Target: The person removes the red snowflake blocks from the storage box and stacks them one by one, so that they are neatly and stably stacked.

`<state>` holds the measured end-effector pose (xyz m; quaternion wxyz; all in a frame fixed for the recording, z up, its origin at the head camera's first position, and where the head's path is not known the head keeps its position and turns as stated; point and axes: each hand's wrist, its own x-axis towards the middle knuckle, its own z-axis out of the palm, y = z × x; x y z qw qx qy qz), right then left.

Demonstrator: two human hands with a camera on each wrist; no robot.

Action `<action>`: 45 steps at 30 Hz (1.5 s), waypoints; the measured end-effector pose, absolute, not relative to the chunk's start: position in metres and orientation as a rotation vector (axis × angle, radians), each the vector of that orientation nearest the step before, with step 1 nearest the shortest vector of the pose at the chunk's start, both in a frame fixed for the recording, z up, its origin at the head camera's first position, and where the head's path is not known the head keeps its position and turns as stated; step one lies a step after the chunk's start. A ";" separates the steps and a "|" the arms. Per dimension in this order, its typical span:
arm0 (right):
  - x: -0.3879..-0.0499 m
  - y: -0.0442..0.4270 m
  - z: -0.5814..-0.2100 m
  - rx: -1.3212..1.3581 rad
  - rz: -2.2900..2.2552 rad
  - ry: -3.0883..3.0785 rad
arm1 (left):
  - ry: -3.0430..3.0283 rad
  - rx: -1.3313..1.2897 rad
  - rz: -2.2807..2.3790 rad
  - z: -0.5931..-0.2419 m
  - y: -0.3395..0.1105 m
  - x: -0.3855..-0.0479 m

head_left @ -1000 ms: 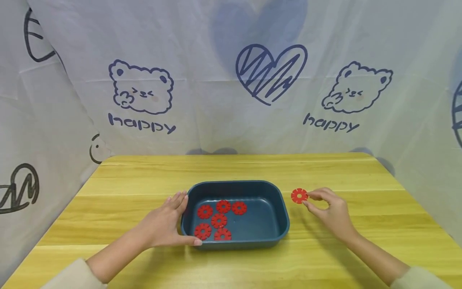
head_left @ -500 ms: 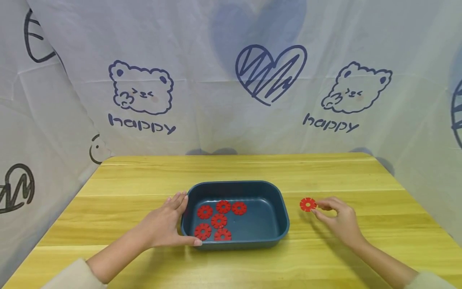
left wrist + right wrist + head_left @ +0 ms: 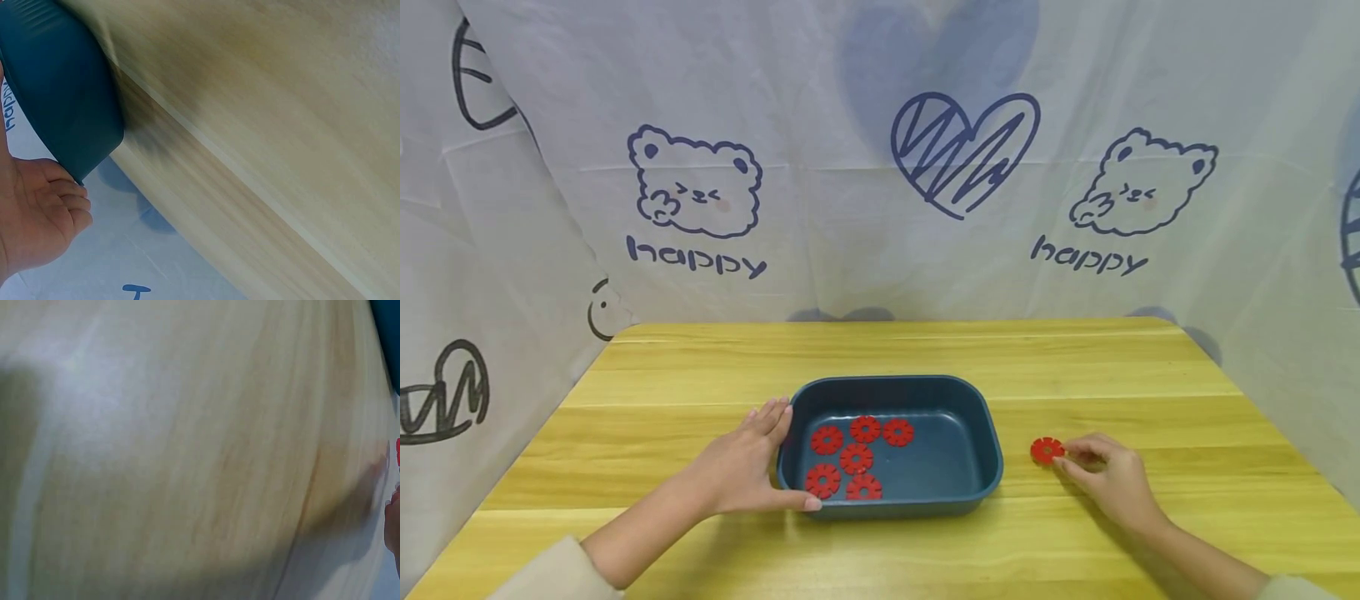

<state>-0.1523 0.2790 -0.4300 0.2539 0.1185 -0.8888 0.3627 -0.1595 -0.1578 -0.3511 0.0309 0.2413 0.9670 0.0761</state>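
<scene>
A dark blue tray [image 3: 940,467] stands on the table with several red notched discs [image 3: 856,458] lying in its left part. My left hand [image 3: 741,467] rests against the tray's left end, thumb along the front rim and fingers at the left wall; the left wrist view shows this hand [image 3: 44,215] at the tray's side [image 3: 69,94]. To the right of the tray, my right hand [image 3: 1112,479] pinches another red disc [image 3: 1047,451] by its right edge, low over the table. The right wrist view catches only part of that hand [image 3: 392,525] at its edge.
The wooden table [image 3: 880,550] reaches back to a pale cloth [image 3: 827,233] printed with bears, a heart and the word happy. The cloth also hangs at both sides.
My right hand has moved right and nearer the table's front edge, lowering the pinched disc, which now looks flatter. My left hand and the tray have stayed in place.
</scene>
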 end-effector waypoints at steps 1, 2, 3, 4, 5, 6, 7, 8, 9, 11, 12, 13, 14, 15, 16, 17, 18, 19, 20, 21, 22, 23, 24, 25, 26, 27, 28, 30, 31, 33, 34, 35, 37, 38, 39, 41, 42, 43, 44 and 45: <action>-0.152 0.279 -0.430 0.306 0.996 -2.424 | 2.978 0.741 0.234 -0.352 -0.158 -0.160; -0.152 0.279 -0.431 0.292 1.002 -2.435 | 2.977 0.739 0.237 -0.352 -0.158 -0.160; -0.153 0.279 -0.431 0.284 1.001 -2.447 | 2.975 0.737 0.243 -0.352 -0.157 -0.160; -0.153 0.279 -0.431 0.273 0.999 -2.461 | 2.974 0.738 0.245 -0.353 -0.157 -0.160; -0.153 0.280 -0.430 0.265 0.994 -2.476 | 2.974 0.738 0.247 -0.352 -0.157 -0.160; -0.153 0.280 -0.430 0.259 1.000 -2.489 | 2.972 0.738 0.248 -0.352 -0.157 -0.160; -0.152 0.281 -0.431 0.257 1.003 -2.500 | 2.969 0.738 0.250 -0.352 -0.157 -0.160; -0.152 0.281 -0.431 0.256 1.005 -2.511 | 2.966 0.739 0.253 -0.352 -0.157 -0.160; -0.152 0.282 -0.432 0.257 1.008 -2.521 | 2.965 0.742 0.252 -0.351 -0.158 -0.160; -0.152 0.283 -0.433 0.264 1.015 -2.537 | 2.967 0.743 0.249 -0.351 -0.158 -0.159; -0.152 0.283 -0.433 0.263 1.022 -2.541 | 2.969 0.740 0.250 -0.352 -0.158 -0.159; -0.153 0.283 -0.434 0.261 1.026 -2.548 | 2.972 0.739 0.250 -0.352 -0.158 -0.159; -0.153 0.284 -0.434 0.259 1.024 -2.557 | 2.975 0.740 0.248 -0.352 -0.158 -0.159; -0.154 0.284 -0.435 0.255 1.021 -2.565 | 2.978 0.741 0.246 -0.352 -0.158 -0.159; -0.154 0.284 -0.435 0.253 1.017 -2.571 | 2.979 0.740 0.245 -0.351 -0.159 -0.159; -0.154 0.284 -0.435 0.250 1.011 -2.575 | 2.980 0.743 0.243 -0.351 -0.159 -0.159; -0.154 0.284 -0.435 0.250 1.009 -2.580 | 2.981 0.742 0.242 -0.351 -0.159 -0.159; -0.154 0.284 -0.435 0.251 1.007 -2.584 | 2.978 0.743 0.243 -0.351 -0.159 -0.159; -0.154 0.284 -0.435 0.252 1.003 -2.586 | 2.974 0.741 0.243 -0.351 -0.159 -0.159; -0.154 0.284 -0.435 0.252 1.006 -2.587 | 2.970 0.734 0.246 -0.350 -0.158 -0.159; -0.154 0.284 -0.435 0.253 1.007 -2.588 | 2.965 0.731 0.249 -0.350 -0.158 -0.159; -0.153 0.284 -0.435 0.251 1.008 -2.587 | 2.961 0.729 0.251 -0.350 -0.158 -0.160; -0.153 0.284 -0.435 0.250 1.014 -2.587 | 2.956 0.724 0.255 -0.349 -0.158 -0.160; -0.153 0.284 -0.435 0.246 1.015 -2.588 | 2.952 0.722 0.257 -0.349 -0.158 -0.160; -0.152 0.284 -0.435 0.238 1.018 -2.590 | 2.949 0.719 0.257 -0.349 -0.158 -0.160; -0.152 0.285 -0.434 0.229 1.023 -2.593 | 2.946 0.716 0.257 -0.349 -0.158 -0.160; -0.152 0.285 -0.434 0.222 1.016 -2.594 | 2.944 0.717 0.256 -0.349 -0.158 -0.160; -0.151 0.286 -0.432 0.210 1.007 -2.584 | 2.940 0.716 0.254 -0.348 -0.158 -0.160; -0.151 0.286 -0.429 0.205 0.995 -2.569 | 2.940 0.718 0.253 -0.348 -0.158 -0.160; -0.153 0.285 -0.422 0.208 0.984 -2.527 | 2.939 0.717 0.255 -0.348 -0.158 -0.159; -0.154 0.285 -0.418 0.217 0.973 -2.496 | 2.941 0.722 0.257 -0.348 -0.158 -0.159; -0.156 0.284 -0.413 0.224 0.976 -2.473 | 2.943 0.722 0.257 -0.348 -0.158 -0.159; -0.160 0.281 -0.402 0.246 0.990 -2.450 | 2.949 0.722 0.251 -0.348 -0.159 -0.158; -0.162 0.279 -0.398 0.256 1.011 -2.449 | 2.951 0.722 0.247 -0.348 -0.159 -0.158; -0.163 0.277 -0.393 0.266 1.028 -2.452 | 2.955 0.720 0.243 -0.348 -0.159 -0.158; -0.166 0.273 -0.386 0.279 1.066 -2.466 | 2.957 0.714 0.241 -0.349 -0.160 -0.158; -0.167 0.271 -0.384 0.285 1.089 -2.470 | 2.958 0.711 0.242 -0.349 -0.159 -0.157; -0.169 0.269 -0.381 0.292 1.111 -2.464 | 2.958 0.709 0.247 -0.350 -0.159 -0.158; -0.170 0.267 -0.379 0.296 1.127 -2.460 | 2.957 0.708 0.252 -0.350 -0.159 -0.158; -0.171 0.265 -0.377 0.305 1.139 -2.454 | 2.956 0.705 0.256 -0.350 -0.158 -0.158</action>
